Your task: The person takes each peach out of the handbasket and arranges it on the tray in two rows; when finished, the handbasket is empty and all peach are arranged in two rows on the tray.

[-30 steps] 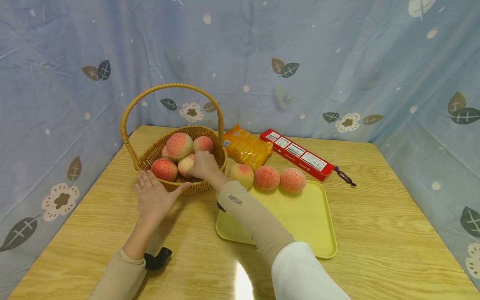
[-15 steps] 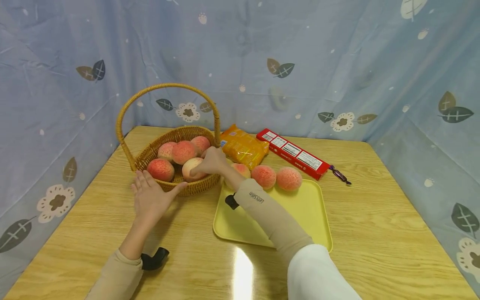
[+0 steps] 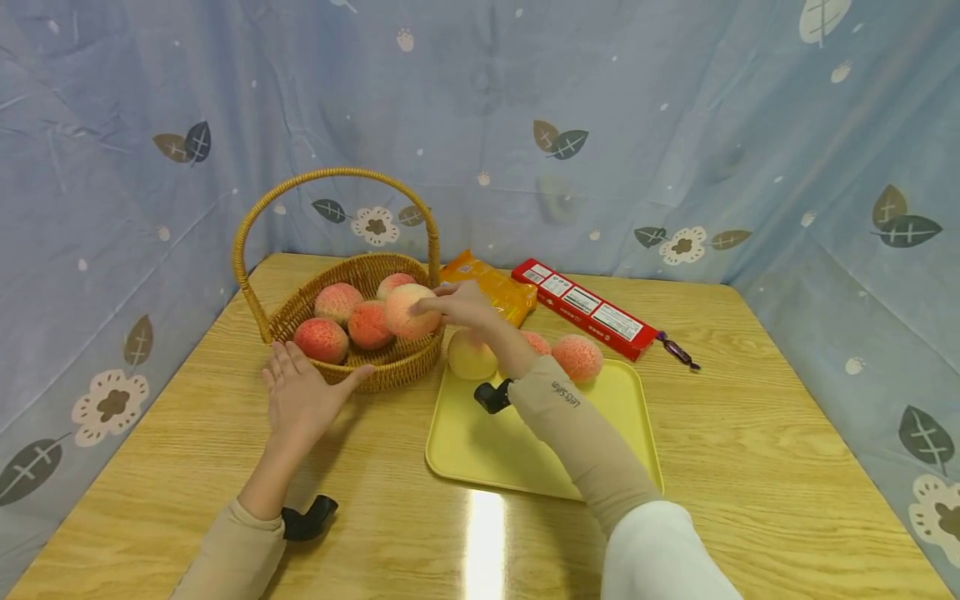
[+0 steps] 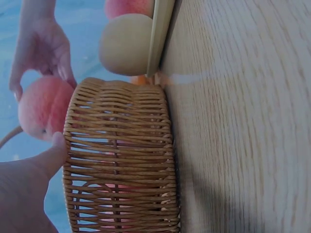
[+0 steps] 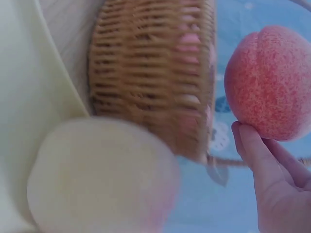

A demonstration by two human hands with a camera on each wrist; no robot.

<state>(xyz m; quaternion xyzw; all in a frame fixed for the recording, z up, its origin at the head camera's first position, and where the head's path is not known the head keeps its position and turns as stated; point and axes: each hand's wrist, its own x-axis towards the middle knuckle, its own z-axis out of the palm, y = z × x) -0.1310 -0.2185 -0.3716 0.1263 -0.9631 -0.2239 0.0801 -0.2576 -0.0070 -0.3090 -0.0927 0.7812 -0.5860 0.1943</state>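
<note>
My evenly bright head feed shows white glare on the table (image 3: 750, 467); my right-wrist feed renders the basket (image 5: 146, 73) and pale peach (image 5: 102, 177) blurred.

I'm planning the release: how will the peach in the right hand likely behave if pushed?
The peach would probably roll, being nearly round. It looks matte, suggesting little slipping. It seems fairly firm: no dent shows where the right hand grips it.
</note>
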